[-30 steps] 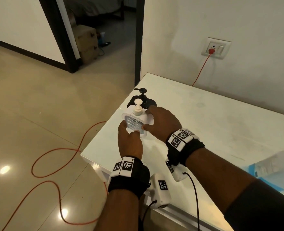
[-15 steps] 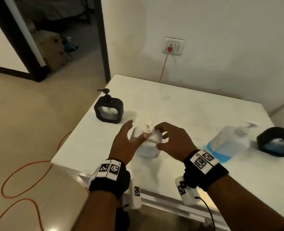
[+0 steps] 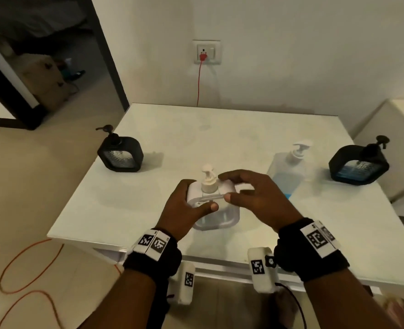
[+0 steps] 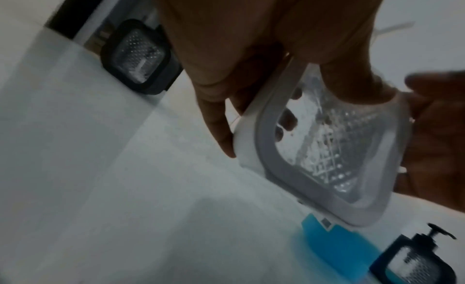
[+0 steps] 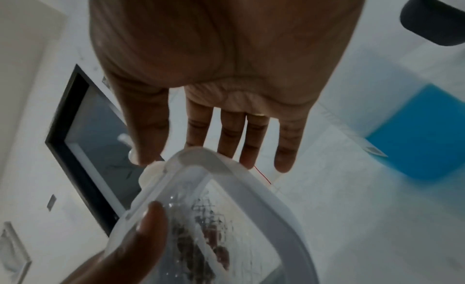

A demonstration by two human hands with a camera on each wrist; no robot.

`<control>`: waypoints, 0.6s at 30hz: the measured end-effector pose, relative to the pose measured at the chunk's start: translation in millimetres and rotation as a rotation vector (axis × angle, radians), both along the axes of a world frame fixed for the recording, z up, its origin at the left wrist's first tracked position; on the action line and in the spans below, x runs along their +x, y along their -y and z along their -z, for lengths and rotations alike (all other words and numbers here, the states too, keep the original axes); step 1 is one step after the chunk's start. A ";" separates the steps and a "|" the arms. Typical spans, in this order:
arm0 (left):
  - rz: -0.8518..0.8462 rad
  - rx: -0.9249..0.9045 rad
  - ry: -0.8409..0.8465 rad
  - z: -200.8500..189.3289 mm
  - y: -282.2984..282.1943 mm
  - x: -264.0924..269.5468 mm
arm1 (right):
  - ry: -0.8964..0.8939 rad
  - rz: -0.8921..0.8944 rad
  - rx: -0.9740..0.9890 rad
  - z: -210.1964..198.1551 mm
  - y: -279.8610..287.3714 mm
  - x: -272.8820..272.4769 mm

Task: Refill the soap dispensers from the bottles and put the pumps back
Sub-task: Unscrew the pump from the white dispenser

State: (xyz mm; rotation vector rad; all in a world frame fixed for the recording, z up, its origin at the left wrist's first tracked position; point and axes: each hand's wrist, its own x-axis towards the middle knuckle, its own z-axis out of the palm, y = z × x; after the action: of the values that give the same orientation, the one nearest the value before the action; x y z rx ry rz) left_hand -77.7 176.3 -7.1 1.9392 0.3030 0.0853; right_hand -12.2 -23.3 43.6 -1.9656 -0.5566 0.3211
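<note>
Nearest, the left hand (image 3: 184,210) grips the white-framed, clear-windowed square dispenser (image 3: 216,210) standing near the smooth white table's (image 3: 243,134) front edge, the right hand (image 3: 255,198) spread loosely at its 3 o'clock side, two black dispensers and a blue bottle (image 3: 287,172) beyond.

— The white dispenser (image 3: 214,205): what is it made of?
— Looks like plastic; a smooth matt white frame with a clear panel, embossed with small raised dots. Its pump (image 3: 209,178) is plain white plastic.
— And the two black ones?
— The left dispenser (image 3: 120,154) and the right dispenser (image 3: 358,165) have matt black frames, the same dotted clear windows.
— The bottle (image 3: 287,173)?
— Clear glossy plastic, blue liquid showing through, a paper-like label.
— The table (image 3: 231,129)?
— Smooth white top with a soft sheen. The floor (image 3: 30,186) is glossy tile, throwing back lamp glare.
— Wristbands (image 3: 153,257)?
— Black cloth, matt.
</note>
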 end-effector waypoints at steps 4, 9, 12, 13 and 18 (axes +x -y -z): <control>-0.035 0.072 0.055 -10.8 13.2 2.6 | 0.097 0.115 0.000 -5.6 -7.0 -3.0; -0.039 0.137 0.134 -14.4 26.1 4.2 | 0.112 0.239 0.044 1.8 -12.0 -5.8; 0.021 0.159 0.131 -17.6 27.8 9.4 | 0.126 0.286 0.050 3.3 -10.3 -6.0; 0.042 0.166 0.128 -18.1 27.4 11.0 | 0.130 0.291 0.048 4.3 -9.5 -5.4; 0.096 0.195 0.130 -13.5 25.6 16.5 | 0.160 0.307 0.071 9.5 -7.6 -4.3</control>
State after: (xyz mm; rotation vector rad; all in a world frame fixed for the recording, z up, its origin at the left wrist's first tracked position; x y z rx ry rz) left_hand -61.2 150.7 6.5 2.1275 0.1179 0.1821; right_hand -16.5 -15.6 34.1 -1.9824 -0.3536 -0.0472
